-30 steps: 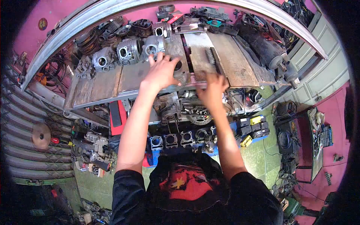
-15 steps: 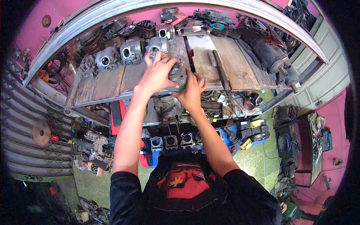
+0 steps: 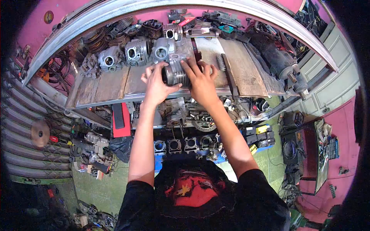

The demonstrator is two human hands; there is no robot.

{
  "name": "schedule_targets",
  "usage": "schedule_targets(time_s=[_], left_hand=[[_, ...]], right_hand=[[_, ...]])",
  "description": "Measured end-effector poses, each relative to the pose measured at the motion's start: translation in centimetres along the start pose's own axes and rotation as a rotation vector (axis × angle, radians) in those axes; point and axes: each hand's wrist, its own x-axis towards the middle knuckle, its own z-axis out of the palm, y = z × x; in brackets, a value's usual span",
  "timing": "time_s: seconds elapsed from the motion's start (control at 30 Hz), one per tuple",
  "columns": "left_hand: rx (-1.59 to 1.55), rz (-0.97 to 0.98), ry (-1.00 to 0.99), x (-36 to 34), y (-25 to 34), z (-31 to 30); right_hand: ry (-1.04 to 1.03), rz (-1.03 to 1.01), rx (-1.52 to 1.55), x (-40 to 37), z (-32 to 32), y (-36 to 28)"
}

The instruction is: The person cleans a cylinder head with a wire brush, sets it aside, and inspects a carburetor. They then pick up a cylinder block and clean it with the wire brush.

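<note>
Between my two hands, over the front part of the wooden bench (image 3: 111, 82), is a finned metal engine cylinder (image 3: 176, 74) lying on its side, its round dark end facing left. My left hand (image 3: 157, 84) grips it at that end, fingers over the top and thumb below. On the right, my right hand (image 3: 200, 81) wraps its fingers over the fins. Just behind stands a grey cylinder head (image 3: 162, 50). A brush (image 3: 221, 61) lies to the right of my right hand.
More cylinder heads (image 3: 110, 59) stand at the back left of the bench. Dark exhaust parts (image 3: 275, 57) lie at the right. Below the bench are a red box (image 3: 121, 129), a row of cylinder blocks (image 3: 190, 144) and yellow-and-black boxes (image 3: 262, 133). A metal frame (image 3: 185, 7) arches above.
The cylinder has turned from bore upward to lying sideways. My left hand has moved down to its left end, and my right hand has moved up over its fins.
</note>
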Motion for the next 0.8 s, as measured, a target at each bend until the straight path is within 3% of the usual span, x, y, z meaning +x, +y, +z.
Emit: schedule_targets(time_s=[0.3, 0.47, 0.63, 0.73, 0.8], left_hand=[[0.021, -0.069, -0.006, -1.9, -0.8, 0.9], [-0.039, -0.15, 0.03, -1.8, -1.2, 2.4], [-0.089, -0.174, 0.019, -1.6, -1.7, 2.9], [-0.088, -0.166, 0.033, -1.6, -2.0, 3.2], [-0.084, -0.152, 0.047, -1.6, -1.8, 3.3]], right_hand=[[-0.063, 0.029, 0.097, -0.2, 0.3, -2.5], [-0.067, 0.059, 0.018, -1.6, -1.1, -0.1], [0.004, 0.374, -0.164, -4.1, -3.8, 6.9], [-0.248, 0.622, -0.228, -6.3, -4.1, 10.3], [-0.297, 0.651, -0.154, -7.5, -3.2, 11.7]])
